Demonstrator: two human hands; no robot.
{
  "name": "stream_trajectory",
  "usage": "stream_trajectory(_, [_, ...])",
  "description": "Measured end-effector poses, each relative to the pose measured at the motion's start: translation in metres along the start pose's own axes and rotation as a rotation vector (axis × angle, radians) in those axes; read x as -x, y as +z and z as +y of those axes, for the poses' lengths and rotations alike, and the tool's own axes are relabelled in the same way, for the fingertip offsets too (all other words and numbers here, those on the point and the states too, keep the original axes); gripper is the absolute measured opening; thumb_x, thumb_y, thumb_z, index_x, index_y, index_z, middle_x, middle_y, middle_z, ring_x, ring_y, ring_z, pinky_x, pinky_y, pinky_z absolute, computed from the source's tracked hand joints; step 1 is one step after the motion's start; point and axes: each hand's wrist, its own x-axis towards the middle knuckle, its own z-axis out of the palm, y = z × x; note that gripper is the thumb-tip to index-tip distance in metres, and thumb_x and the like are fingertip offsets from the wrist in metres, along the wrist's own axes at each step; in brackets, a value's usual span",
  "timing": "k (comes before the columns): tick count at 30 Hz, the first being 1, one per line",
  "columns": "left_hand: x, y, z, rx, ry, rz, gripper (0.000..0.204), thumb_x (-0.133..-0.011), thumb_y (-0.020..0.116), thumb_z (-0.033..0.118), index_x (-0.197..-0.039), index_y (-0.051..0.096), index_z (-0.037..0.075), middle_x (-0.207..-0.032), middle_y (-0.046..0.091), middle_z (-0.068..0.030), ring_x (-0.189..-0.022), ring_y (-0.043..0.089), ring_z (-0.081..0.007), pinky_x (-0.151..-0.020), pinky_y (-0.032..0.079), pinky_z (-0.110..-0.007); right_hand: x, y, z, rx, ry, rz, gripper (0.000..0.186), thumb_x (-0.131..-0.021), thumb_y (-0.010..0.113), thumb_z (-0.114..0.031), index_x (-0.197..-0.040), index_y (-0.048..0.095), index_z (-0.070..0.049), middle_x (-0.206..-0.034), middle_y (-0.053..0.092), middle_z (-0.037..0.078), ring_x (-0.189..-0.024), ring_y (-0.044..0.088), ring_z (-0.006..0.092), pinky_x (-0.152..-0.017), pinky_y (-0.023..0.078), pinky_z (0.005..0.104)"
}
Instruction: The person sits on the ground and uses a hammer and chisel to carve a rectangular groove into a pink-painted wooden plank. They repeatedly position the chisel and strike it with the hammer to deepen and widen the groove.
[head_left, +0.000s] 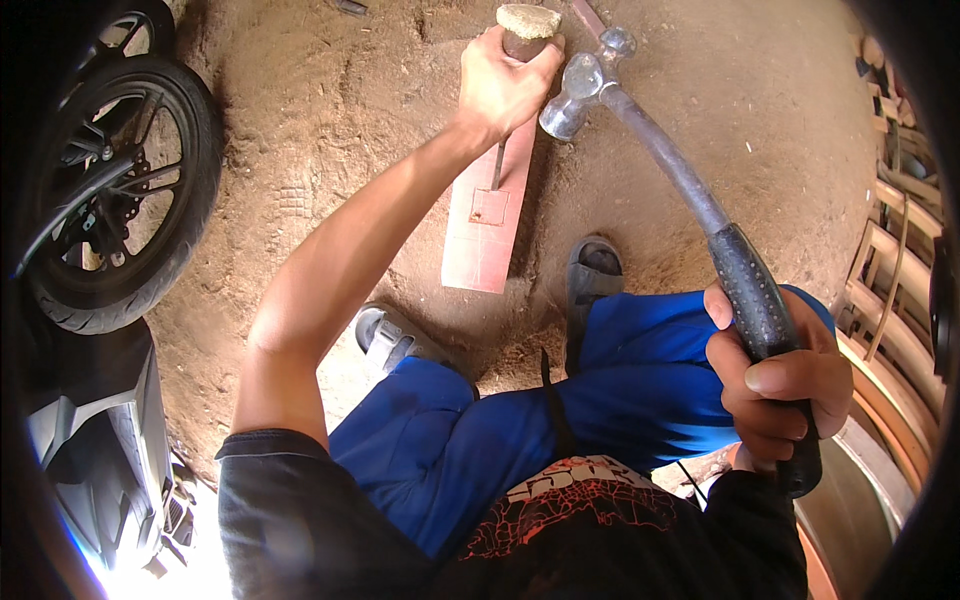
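Note:
My left hand [503, 85] grips the wooden handle of a chisel [522, 35], whose thin blade points down onto a reddish wooden plank [480, 235] lying on the dirt floor. A small square outline is cut in the plank just below the blade tip. My right hand [780, 385] is closed around the black rubber grip of a metal ball-peen hammer [690, 190]. The hammer's shiny head [583, 85] is right beside the chisel handle's frayed top. My feet in grey sandals [592, 270] stand near the plank's end.
A motorcycle wheel [115, 190] and grey bodywork [95, 450] stand at the left. Curved wooden frames and slats [890, 300] are stacked along the right edge. Dirt floor [330, 100] with sawdust lies around the plank.

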Motion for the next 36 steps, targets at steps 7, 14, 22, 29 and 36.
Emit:
stream_trajectory(7, [0.003, 0.003, 0.011, -0.037, 0.011, -0.040, 0.033, -0.082, 0.071, 0.026, -0.099, 0.071, -0.002, -0.090, 0.075, -0.0168, -0.085, 0.073, -0.0226, -0.081, 0.055, -0.034, 0.001, -0.009, 0.002, -0.041, -0.016, -0.063, 0.044, -0.081, 0.058, 0.005, -0.122, 0.041, -0.001, -0.064, 0.047, 0.010, -0.036, 0.039, 0.0110, -0.033, 0.034, 0.0273])
stream_trajectory(14, [0.003, 0.004, -0.002, -0.028, -0.014, 0.023, 0.031, -0.082, 0.072, 0.027, -0.097, 0.071, 0.000, -0.087, 0.075, -0.0137, -0.083, 0.073, -0.0213, -0.080, 0.055, -0.034, 0.002, -0.006, 0.001, 0.015, -0.008, -0.018, 0.044, -0.081, 0.059, 0.005, -0.121, 0.041, -0.001, -0.063, 0.047, 0.009, -0.036, 0.040, 0.0120, -0.034, 0.035, 0.0275])
stream_trajectory(22, [0.003, 0.003, 0.001, -0.037, 0.021, -0.060, 0.032, -0.083, 0.071, 0.027, -0.095, 0.071, -0.003, -0.083, 0.075, -0.0127, -0.079, 0.072, -0.0173, -0.076, 0.055, -0.032, 0.003, -0.009, 0.001, -0.003, -0.001, -0.087, 0.045, -0.083, 0.052, 0.010, -0.121, 0.030, 0.002, -0.065, 0.048, 0.014, -0.035, 0.040, 0.0114, -0.031, 0.035, 0.0291])
stream_trajectory(29, [0.001, 0.006, 0.001, 0.028, 0.021, -0.008, 0.027, -0.085, 0.070, 0.023, -0.094, 0.070, -0.002, -0.082, 0.074, -0.0111, -0.078, 0.070, -0.0174, -0.075, 0.055, -0.033, 0.003, -0.009, 0.001, -0.013, 0.027, -0.062, 0.045, -0.081, 0.060, 0.005, -0.121, 0.041, -0.002, -0.064, 0.048, 0.009, -0.038, 0.042, 0.0116, -0.036, 0.037, 0.0281])
stream_trajectory(36, [-0.006, 0.005, -0.011, 0.051, 0.118, 0.033, 0.019, -0.090, 0.070, 0.015, -0.102, 0.067, 0.000, -0.089, 0.071, -0.0078, -0.085, 0.065, -0.0140, -0.076, 0.052, -0.031, 0.003, -0.009, 0.001, -0.004, 0.019, -0.064, 0.045, -0.082, 0.060, 0.004, -0.122, 0.040, -0.002, -0.064, 0.049, 0.009, -0.038, 0.043, 0.0115, -0.036, 0.037, 0.0279])
